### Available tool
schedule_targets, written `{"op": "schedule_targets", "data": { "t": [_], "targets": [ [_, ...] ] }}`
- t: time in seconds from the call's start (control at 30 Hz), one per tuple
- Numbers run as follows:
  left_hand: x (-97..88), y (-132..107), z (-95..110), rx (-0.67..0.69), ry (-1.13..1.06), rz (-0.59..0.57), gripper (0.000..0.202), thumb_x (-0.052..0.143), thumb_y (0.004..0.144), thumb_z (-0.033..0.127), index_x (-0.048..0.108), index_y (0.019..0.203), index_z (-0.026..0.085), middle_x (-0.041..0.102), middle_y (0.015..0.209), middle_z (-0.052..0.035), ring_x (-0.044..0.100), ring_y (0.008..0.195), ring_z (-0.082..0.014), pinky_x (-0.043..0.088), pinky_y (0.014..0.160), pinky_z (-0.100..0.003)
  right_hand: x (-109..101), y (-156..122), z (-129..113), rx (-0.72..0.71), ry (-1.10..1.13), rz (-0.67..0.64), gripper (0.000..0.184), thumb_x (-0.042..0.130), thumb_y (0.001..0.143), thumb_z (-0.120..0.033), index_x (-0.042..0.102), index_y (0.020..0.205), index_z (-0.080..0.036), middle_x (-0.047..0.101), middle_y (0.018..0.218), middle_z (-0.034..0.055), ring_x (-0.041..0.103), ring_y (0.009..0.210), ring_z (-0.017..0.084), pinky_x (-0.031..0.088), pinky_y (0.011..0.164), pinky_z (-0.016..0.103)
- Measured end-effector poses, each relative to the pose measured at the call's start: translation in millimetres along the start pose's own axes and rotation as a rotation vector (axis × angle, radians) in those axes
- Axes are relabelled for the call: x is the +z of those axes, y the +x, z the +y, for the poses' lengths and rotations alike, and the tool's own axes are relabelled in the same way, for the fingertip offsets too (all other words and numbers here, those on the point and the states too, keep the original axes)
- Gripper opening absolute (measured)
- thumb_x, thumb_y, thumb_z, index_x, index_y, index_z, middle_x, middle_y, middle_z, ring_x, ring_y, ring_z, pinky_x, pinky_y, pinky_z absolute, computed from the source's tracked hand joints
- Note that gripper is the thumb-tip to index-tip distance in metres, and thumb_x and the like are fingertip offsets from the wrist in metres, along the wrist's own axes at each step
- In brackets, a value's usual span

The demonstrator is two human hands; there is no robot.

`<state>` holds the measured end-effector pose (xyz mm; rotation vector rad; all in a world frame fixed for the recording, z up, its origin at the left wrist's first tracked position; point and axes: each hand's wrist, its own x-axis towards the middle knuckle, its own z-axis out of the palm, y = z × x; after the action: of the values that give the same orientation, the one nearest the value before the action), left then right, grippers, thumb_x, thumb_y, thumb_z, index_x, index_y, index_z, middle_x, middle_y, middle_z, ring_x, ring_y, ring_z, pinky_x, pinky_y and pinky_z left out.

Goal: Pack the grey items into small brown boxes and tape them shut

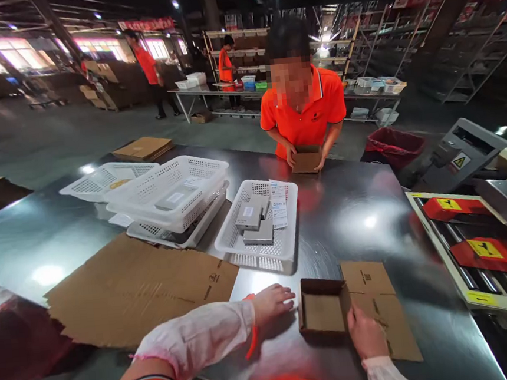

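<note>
My left hand (270, 302) lies flat on the steel table (349, 217), fingers stretched toward a small open cardboard box (323, 313) just to its right. The box is empty inside. My right hand (366, 335) rests against the box's right wall, fingers curled on its edge. Flat cardboard blanks (381, 303) lie under and beside that hand. Beyond my hands stands a white basket (261, 228) with grey packets and paper labels in it.
A large flat cardboard sheet (142, 288) lies at the left. Stacked white baskets (170, 200) stand behind it. Across the table a person in an orange shirt (302, 115) holds a brown box (306, 159). A roller conveyor (481, 253) runs along the right.
</note>
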<state>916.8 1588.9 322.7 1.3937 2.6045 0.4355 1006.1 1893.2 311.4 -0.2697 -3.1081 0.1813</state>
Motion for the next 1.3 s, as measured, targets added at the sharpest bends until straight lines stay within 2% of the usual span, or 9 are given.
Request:
{"op": "schedule_targets", "data": {
  "t": [0.1,0.23,0.37,0.5,0.8,0.93,1.07,1.17,1.3],
  "targets": [
    [-51.7,27,-39,-0.567,-0.049,0.167,0.032,0.06,0.084,0.021,0.066,0.114,0.031,0.063,0.128,-0.0024,0.054,0.12,-0.0179,0.039,0.104,-0.031,24,-14,-3,0.001,0.048,0.126,0.048,0.029,0.095,-0.03,0.071,0.113,-0.014,0.074,0.081,0.0162,0.069,0.063,0.021,0.047,0.053,0.027],
    [-100.4,74,-113,-1.07,0.022,0.318,0.063,0.048,0.092,0.034,0.032,0.143,0.002,0.025,0.15,-0.0322,0.033,0.134,-0.0422,0.029,0.106,-0.056,25,-16,-4,0.042,0.196,0.181,0.047,0.032,0.095,-0.034,0.071,0.113,-0.015,0.074,0.099,0.0146,0.072,0.078,0.021,0.053,0.064,0.027],
    [-100.4,98,-160,-1.306,-0.035,0.262,0.064,0.056,0.087,0.044,0.042,0.13,-0.001,0.033,0.142,-0.0348,0.035,0.128,-0.0474,0.033,0.099,-0.056,15,-15,-8,0.055,0.35,0.179,0.049,0.032,0.095,-0.039,0.072,0.11,-0.015,0.071,0.109,0.0119,0.07,0.094,0.022,0.056,0.078,0.028],
    [-90.6,95,-175,-1.412,-0.07,0.205,0.061,0.063,0.08,0.048,0.048,0.121,0.005,0.036,0.141,-0.0309,0.037,0.127,-0.0458,0.031,0.099,-0.054,12,-17,-12,0.059,0.398,0.188,0.051,0.032,0.096,-0.044,0.072,0.11,-0.016,0.072,0.109,0.0119,0.07,0.095,0.022,0.056,0.078,0.028],
    [-90.7,62,-170,-1.388,-0.105,0.24,0.087,0.073,0.067,0.058,0.041,0.131,0.009,0.055,0.124,-0.0225,0.049,0.116,-0.0395,0.035,0.096,-0.048,15,-13,-12,0.06,0.368,0.268,0.063,0.023,0.096,-0.052,0.073,0.106,-0.015,0.073,0.104,0.0114,0.071,0.088,0.023,0.057,0.067,0.029],
    [-81.7,51,-152,-1.366,-0.034,0.383,0.106,0.081,0.061,0.049,0.027,0.144,0.012,0.048,0.134,-0.0227,0.043,0.124,-0.0392,0.033,0.102,-0.047,14,-11,-9,0.038,0.359,0.262,0.067,0.022,0.095,-0.056,0.074,0.105,-0.015,0.073,0.103,0.011,0.071,0.086,0.023,0.056,0.063,0.028],
    [-78.7,45,-133,-1.217,0.034,0.513,0.102,0.078,0.065,0.044,0.025,0.147,0.016,0.039,0.145,-0.0157,0.036,0.131,-0.0336,0.027,0.111,-0.042,20,-10,-4,0.023,0.307,0.254,0.061,0.025,0.095,-0.051,0.074,0.106,-0.017,0.073,0.106,0.0105,0.071,0.088,0.023,0.057,0.065,0.028],
    [-75.3,40,-114,-1.101,0.076,0.612,0.1,0.076,0.065,0.046,0.026,0.144,0.012,0.037,0.146,-0.0184,0.031,0.136,-0.0324,0.02,0.116,-0.042,26,-9,-1,0.014,0.279,0.292,0.057,0.027,0.094,-0.048,0.075,0.104,-0.018,0.073,0.105,0.009,0.072,0.084,0.023,0.056,0.059,0.029],
    [-63.9,33,-82,-0.9,0.143,0.934,0.1,0.074,0.068,0.05,0.021,0.141,0.009,0.041,0.139,-0.0252,0.034,0.135,-0.0359,0.022,0.115,-0.051,32,-6,3,-0.005,0.282,0.351,0.055,0.03,0.092,-0.048,0.076,0.1,-0.019,0.074,0.099,0.0087,0.072,0.077,0.022,0.055,0.053,0.028]
  ]
}}
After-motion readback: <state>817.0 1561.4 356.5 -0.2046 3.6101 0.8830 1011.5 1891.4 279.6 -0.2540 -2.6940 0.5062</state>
